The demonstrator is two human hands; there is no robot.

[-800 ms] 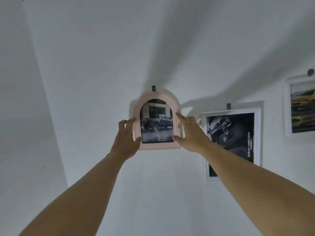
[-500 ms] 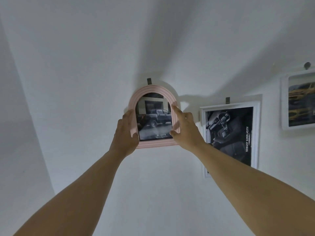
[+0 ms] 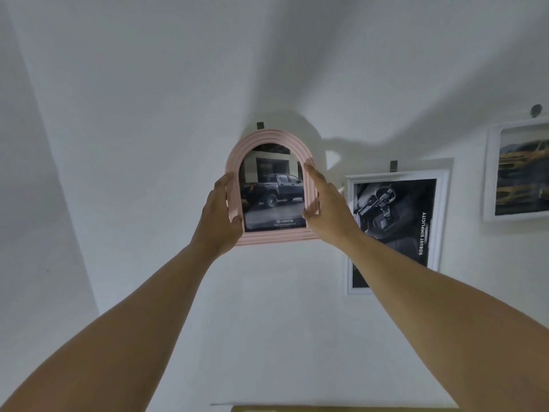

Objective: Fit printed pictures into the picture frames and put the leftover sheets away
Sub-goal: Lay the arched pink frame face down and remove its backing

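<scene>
Holding the pink arched frame (image 3: pixel 271 237) against the wall (image 3: pixel 148 114) under its hook (image 3: pixel 260 125), my left hand (image 3: pixel 219 218) and right hand (image 3: pixel 328 211) clasp its side rails. It seems light, rigid, probably breakable, so I grip edges, never the picture face.

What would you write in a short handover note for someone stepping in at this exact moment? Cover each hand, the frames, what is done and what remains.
Left hand: gripping the left edge of the pink arched frame.
Right hand: gripping its right edge.
The frame is against the wall under a small hook, truck print inside.
Done: white frame and a second white frame hang to the right, both filled.
Left: confirm the pink frame hangs securely, release it, put away leftover sheets, which are not in view.
</scene>
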